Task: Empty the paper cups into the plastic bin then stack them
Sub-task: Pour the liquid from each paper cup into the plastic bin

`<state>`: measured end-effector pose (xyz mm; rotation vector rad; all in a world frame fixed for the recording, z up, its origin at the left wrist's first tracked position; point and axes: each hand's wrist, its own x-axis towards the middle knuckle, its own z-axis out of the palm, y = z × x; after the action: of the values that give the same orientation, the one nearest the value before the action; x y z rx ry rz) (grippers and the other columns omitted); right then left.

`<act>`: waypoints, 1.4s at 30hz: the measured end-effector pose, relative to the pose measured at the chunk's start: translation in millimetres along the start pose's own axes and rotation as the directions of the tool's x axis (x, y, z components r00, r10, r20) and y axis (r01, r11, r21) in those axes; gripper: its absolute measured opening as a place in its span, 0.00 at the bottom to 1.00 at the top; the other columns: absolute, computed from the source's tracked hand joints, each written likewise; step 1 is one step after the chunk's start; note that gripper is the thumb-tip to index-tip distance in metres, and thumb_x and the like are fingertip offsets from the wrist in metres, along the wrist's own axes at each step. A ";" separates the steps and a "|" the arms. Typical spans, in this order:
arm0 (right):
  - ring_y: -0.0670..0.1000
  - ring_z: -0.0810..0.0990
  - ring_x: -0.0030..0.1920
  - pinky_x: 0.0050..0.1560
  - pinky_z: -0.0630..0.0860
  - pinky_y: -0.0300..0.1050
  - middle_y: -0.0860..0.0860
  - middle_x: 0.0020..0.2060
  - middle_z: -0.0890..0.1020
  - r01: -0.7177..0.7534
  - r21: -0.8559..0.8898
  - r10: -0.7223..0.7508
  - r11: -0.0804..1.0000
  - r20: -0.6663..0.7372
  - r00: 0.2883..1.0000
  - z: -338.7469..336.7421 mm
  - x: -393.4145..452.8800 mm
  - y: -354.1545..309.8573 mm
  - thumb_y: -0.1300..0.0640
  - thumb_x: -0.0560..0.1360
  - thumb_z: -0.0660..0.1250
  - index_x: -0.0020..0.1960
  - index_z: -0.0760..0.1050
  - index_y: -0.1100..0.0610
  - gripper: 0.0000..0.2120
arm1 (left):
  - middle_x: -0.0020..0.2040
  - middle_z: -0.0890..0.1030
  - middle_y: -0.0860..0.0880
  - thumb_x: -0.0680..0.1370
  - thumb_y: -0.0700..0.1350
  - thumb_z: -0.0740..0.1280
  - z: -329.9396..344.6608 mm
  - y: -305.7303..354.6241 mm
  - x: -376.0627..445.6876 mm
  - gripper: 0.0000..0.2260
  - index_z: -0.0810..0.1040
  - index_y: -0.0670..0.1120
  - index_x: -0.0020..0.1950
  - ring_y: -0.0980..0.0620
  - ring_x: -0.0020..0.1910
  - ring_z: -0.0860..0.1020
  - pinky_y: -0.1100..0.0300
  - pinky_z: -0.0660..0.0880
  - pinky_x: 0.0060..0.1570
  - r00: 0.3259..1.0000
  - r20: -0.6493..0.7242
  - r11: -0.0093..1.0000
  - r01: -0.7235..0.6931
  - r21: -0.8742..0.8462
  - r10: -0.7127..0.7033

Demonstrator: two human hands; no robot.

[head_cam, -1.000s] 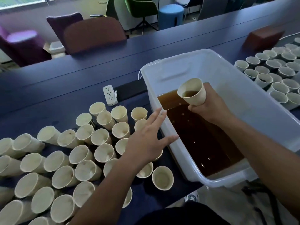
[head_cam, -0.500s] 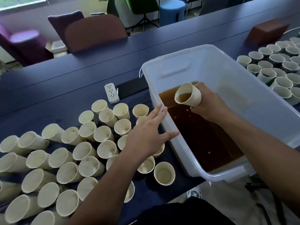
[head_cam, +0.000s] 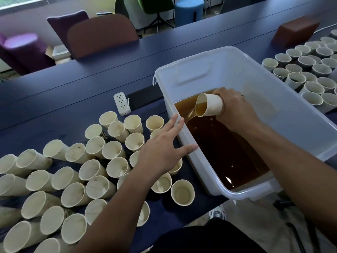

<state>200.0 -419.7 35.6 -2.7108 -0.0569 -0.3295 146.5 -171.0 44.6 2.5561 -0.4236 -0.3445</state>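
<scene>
Paper cups, emptied [head_cam: 102,172]: many, left of and under left hand [head_cam: 160,152], upright on table [head_cam: 54,99], unstacked. Left hand: fingers straight, tips touching bin [head_cam: 228,59] rim. Right hand [head_cam: 235,110]: fingers curled round cup [head_cam: 211,106], tipped, brown liquid pouring into bin. Full cups [head_cam: 310,73]: many, well right of right hand. Judged: emptying partway; stacking not begun.

Cream cups [head_cam: 113,149], brown liquid [head_cam: 224,148], translucent white bin [head_cam: 291,114]

Matt paper cups [head_cam: 116,167]; smooth, seemingly glossy translucent plastic bin [head_cam: 284,114].
</scene>
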 end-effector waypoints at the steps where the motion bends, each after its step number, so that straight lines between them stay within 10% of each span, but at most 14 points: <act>1: 0.62 0.75 0.53 0.47 0.67 0.50 0.58 0.53 0.77 0.014 -0.007 -0.014 1.000 -0.014 1.000 0.5 -0.4 0.0 0.63 0.67 0.75 0.63 0.73 0.56 0.25 | 0.71 0.40 0.77 0.74 0.73 0.62 0.4 -0.4 0.1 0.38 0.52 0.67 0.80 0.54 0.72 0.72 0.42 0.77 0.63 1.000 0.001 1.000 0.002 -0.001 -0.002; 14: 0.62 0.75 0.54 0.53 0.68 0.57 0.54 0.53 0.77 0.185 -0.126 -0.191 0.975 -0.039 0.981 7.1 -1.5 -0.8 0.67 0.63 0.77 0.59 0.77 0.50 0.27 | 0.67 0.37 0.81 0.73 0.72 0.63 0.7 -1.2 0.6 0.38 0.52 0.68 0.80 0.55 0.71 0.73 0.45 0.79 0.61 1.000 0.008 1.000 0.001 -0.013 -0.001; 42: 0.60 0.75 0.55 0.54 0.66 0.55 0.54 0.53 0.77 0.088 -0.286 -0.124 0.954 -0.111 0.986 9.1 -1.7 -2.1 0.64 0.65 0.75 0.60 0.75 0.50 0.25 | 0.72 0.41 0.78 0.73 0.73 0.63 0.7 -0.7 -1.6 0.38 0.52 0.68 0.80 0.56 0.71 0.73 0.44 0.78 0.62 1.000 -0.004 0.999 0.004 -0.044 -0.004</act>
<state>200.2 -414.2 27.9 -2.9648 -0.1285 -0.5838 145.0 -170.2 44.0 2.5148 -0.4047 -0.3462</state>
